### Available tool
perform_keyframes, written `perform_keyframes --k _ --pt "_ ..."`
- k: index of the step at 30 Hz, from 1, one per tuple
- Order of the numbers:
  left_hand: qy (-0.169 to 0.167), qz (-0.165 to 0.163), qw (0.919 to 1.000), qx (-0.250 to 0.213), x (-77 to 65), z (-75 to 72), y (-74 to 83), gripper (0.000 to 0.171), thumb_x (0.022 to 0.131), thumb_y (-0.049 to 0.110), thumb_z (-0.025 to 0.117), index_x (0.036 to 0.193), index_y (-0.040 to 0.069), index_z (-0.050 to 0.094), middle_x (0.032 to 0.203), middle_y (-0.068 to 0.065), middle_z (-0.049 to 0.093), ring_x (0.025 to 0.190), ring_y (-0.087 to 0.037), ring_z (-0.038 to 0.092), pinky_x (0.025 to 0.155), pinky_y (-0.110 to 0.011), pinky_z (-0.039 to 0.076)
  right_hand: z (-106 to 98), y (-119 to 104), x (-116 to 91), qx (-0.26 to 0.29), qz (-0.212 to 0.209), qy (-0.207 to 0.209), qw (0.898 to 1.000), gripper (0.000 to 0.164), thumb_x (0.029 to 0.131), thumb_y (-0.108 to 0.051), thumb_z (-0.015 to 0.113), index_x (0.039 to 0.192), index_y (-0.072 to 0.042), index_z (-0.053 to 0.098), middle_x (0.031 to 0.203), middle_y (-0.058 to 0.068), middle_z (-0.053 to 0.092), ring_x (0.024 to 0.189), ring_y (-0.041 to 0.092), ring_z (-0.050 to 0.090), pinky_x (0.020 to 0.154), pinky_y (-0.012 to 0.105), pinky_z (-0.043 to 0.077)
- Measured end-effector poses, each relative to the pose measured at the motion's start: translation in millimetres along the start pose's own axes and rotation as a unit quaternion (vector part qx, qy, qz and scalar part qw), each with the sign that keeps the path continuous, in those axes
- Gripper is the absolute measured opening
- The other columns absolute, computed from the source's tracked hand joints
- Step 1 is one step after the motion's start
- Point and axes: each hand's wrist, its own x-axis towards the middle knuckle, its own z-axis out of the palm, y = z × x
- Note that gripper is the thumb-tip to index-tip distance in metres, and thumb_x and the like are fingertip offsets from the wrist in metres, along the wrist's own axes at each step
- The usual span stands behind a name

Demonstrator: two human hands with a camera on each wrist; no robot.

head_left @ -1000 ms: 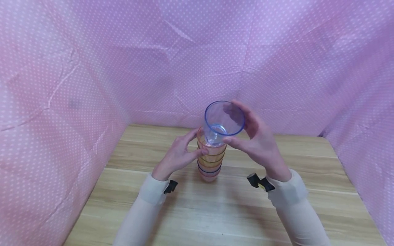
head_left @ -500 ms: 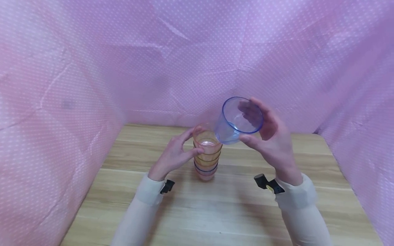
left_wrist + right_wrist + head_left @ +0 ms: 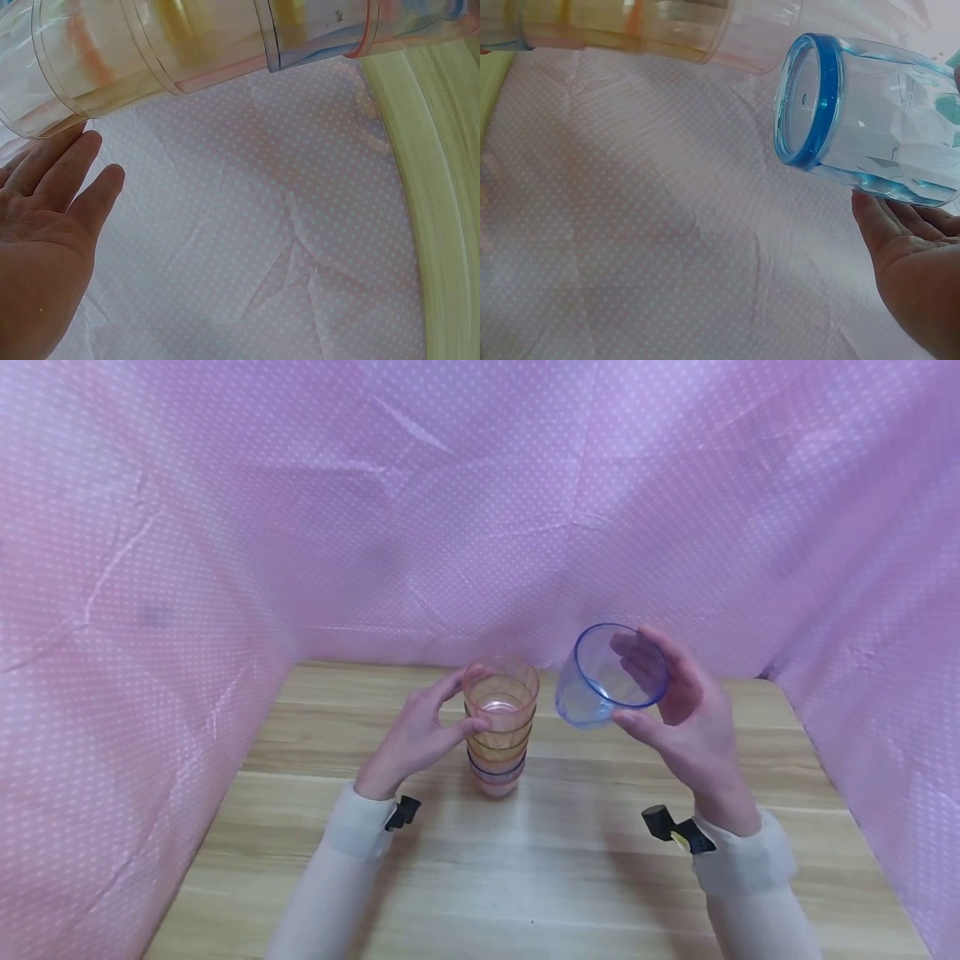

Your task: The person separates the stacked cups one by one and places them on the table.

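Behind stack of cups (image 3: 506, 742), pink dotted cloth (image 3: 480, 527); beneath stack, wooden table (image 3: 540, 885). At stack's left, left hand (image 3: 412, 735), thumb and fingers round stack's upper end. At stack's right, near but apart, tilted blue cup (image 3: 596, 689), gripped between thumb and fingers of right hand (image 3: 693, 718), farther right.

Left hand (image 3: 49, 240) against stacked cups (image 3: 217, 45)

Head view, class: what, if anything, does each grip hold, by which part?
Right grip: round blue plastic-looking cup, by its outer wall. Left grip: round multicoloured plastic-looking cup stack, by its upper end.
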Motion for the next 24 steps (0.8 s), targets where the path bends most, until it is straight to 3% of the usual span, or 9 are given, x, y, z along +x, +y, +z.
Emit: perform_keyframes --k 10,18,24 --pt "0.002 -0.001 1.0000 0.001 -0.4 -0.2 -0.1 0.095 0.085 0.072 0.061 0.155 0.009 0.047 0.151 -0.008 0.056 0.139 -0.033 0.053 0.117 -0.059 0.041 -14.7 17.2 -30.8 -0.048 0.056 0.009 0.997 0.088 0.068 0.038 0.067 0.149 0.016 0.038 0.144 0.029 0.055 0.137 0.030 0.054 0.117 0.035 0.044" --pt "0.001 -0.005 1.0000 0.002 -0.3 -0.5 -0.7 0.093 0.086 0.071 0.061 0.154 0.008 0.048 0.150 -0.007 0.057 0.138 -0.033 0.053 0.117 -0.058 0.041 -22.1 35.1 -51.1 -0.120 0.126 0.024 0.985 0.089 0.072 0.033 0.070 0.151 0.008 0.039 0.146 0.017 0.057 0.135 0.019 0.056 0.114 0.025 0.045" --pt "0.001 0.000 1.0000 -0.003 -0.1 0.0 -1.4 0.094 0.086 0.073 0.060 0.155 0.010 0.047 0.151 -0.006 0.056 0.140 -0.030 0.051 0.117 -0.058 0.040 -29.4 53.7 -63.2 -0.166 0.151 0.009 0.975 0.087 0.074 0.028 0.073 0.151 0.009 0.038 0.146 0.029 0.052 0.135 0.015 0.054 0.114 0.023 0.045"
